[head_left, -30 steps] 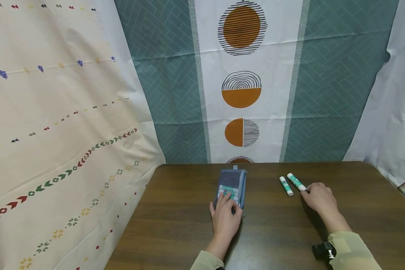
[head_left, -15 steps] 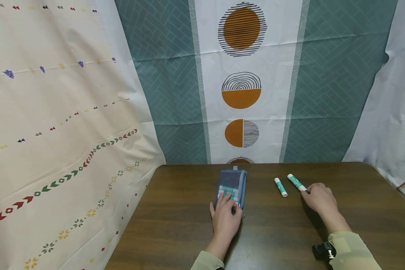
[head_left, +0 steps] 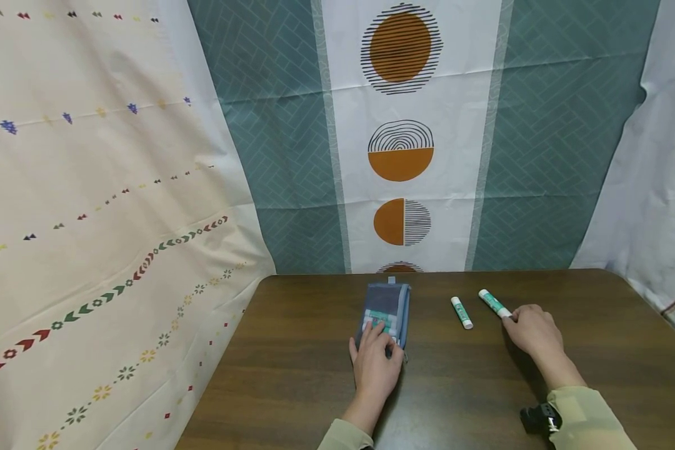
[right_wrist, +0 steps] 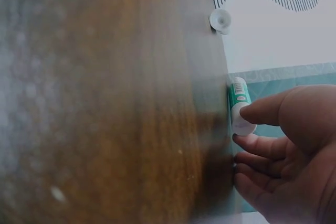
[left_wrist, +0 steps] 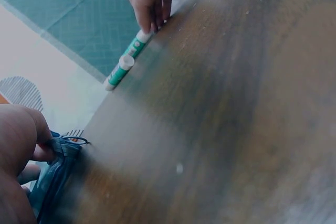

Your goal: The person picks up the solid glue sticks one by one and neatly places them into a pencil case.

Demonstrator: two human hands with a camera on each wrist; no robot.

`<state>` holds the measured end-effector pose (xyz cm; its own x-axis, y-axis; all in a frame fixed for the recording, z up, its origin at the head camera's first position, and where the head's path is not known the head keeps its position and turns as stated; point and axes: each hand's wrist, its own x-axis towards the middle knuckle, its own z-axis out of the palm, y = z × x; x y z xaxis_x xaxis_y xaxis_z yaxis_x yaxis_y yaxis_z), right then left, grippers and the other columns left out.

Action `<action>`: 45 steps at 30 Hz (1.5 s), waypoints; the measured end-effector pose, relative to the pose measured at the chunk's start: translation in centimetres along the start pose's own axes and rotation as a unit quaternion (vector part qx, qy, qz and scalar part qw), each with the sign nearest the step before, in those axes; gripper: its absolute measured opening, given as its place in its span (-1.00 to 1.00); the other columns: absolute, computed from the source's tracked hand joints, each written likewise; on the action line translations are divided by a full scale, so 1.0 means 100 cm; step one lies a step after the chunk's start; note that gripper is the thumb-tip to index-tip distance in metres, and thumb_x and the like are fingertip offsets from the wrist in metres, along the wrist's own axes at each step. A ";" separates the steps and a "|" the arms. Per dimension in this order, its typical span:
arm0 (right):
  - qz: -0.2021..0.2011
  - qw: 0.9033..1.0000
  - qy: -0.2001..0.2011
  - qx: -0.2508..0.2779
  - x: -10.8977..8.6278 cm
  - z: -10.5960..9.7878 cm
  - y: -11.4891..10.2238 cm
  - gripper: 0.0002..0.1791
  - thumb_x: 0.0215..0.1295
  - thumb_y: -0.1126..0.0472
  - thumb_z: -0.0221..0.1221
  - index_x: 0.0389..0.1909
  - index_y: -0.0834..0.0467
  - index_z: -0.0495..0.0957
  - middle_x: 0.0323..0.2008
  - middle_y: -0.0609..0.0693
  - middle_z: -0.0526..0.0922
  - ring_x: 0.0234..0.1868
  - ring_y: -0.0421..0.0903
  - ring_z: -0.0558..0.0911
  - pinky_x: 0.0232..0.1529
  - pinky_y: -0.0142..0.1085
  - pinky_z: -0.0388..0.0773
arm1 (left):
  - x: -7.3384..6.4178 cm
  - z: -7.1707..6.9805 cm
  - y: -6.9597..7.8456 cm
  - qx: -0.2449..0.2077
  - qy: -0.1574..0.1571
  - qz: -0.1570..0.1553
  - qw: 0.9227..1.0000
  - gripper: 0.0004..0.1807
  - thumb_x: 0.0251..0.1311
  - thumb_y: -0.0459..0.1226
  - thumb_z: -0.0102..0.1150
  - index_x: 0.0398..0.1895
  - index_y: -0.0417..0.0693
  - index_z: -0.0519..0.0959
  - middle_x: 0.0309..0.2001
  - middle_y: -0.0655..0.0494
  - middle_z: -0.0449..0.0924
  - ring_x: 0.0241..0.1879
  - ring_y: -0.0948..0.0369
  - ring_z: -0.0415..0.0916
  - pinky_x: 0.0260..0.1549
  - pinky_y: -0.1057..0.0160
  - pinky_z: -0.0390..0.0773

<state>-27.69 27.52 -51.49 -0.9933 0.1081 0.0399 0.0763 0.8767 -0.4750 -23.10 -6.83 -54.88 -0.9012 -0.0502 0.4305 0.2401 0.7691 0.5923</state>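
A blue-grey zip pouch point(head_left: 384, 300) with a see-through front lies on the table, showing several white-and-green tubes inside. My left hand point(head_left: 375, 362) holds its near end, fingers over the front and thumb at the right edge. A zipper pull point(left_wrist: 75, 140) hangs at the pouch's end in the left wrist view. To the right, my right hand point(head_left: 533, 330) pinches the near end of a white-and-green glue stick point(head_left: 493, 302) between thumb and forefinger, the other fingers loosely bent. A second glue stick point(head_left: 462, 313) lies loose on the table between the pouch and the held one.
The brown wooden table point(head_left: 292, 375) ends at a far edge just beyond the pouch and glue sticks. Behind it hangs a green-and-white patterned cloth point(head_left: 292, 237), with a cream printed cloth point(head_left: 118, 250) along the left side.
The loose glue stick has rolled left, away from the one in my right hand and towards the pouch. Both hands have kept their places.
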 end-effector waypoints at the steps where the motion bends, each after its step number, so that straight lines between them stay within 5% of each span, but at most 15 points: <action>1: 0.000 1.000 -0.001 0.001 0.000 0.000 0.000 -0.56 0.54 0.14 0.16 -0.02 0.53 0.62 0.08 0.60 0.48 0.01 0.50 0.51 -0.08 0.32 0.57 | 0.000 0.000 0.000 -0.001 0.000 0.000 1.000 -0.71 0.19 -0.31 0.30 -0.61 0.14 0.45 0.34 -0.01 0.72 0.53 -0.11 0.45 0.42 -0.63 0.11; 35: 0.026 0.999 0.005 0.036 0.003 0.002 0.002 -0.49 0.60 0.08 0.19 0.19 0.49 0.51 0.14 0.55 0.50 -0.10 0.34 0.56 -0.15 0.24 0.58 | 0.000 0.002 -0.001 -0.001 0.007 0.008 1.000 -0.70 0.18 -0.32 0.32 -0.61 0.14 0.45 0.32 -0.02 0.72 0.52 -0.14 0.46 0.40 -0.65 0.13; 45: 0.008 0.999 0.015 0.052 0.003 0.002 0.000 -0.44 0.65 0.01 0.14 0.29 0.45 0.47 0.27 0.56 0.47 0.15 0.50 0.57 -0.01 0.41 0.55 | -0.001 0.003 -0.001 -0.008 0.013 0.010 1.000 -0.69 0.17 -0.33 0.30 -0.61 0.14 0.42 0.33 -0.02 0.72 0.53 -0.14 0.44 0.40 -0.66 0.12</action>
<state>-27.99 27.51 -51.65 -0.9889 0.1373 0.0575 0.0814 0.8220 -0.5637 -23.15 -6.72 -55.13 -0.8866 -0.0515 0.4597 0.2636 0.7605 0.5935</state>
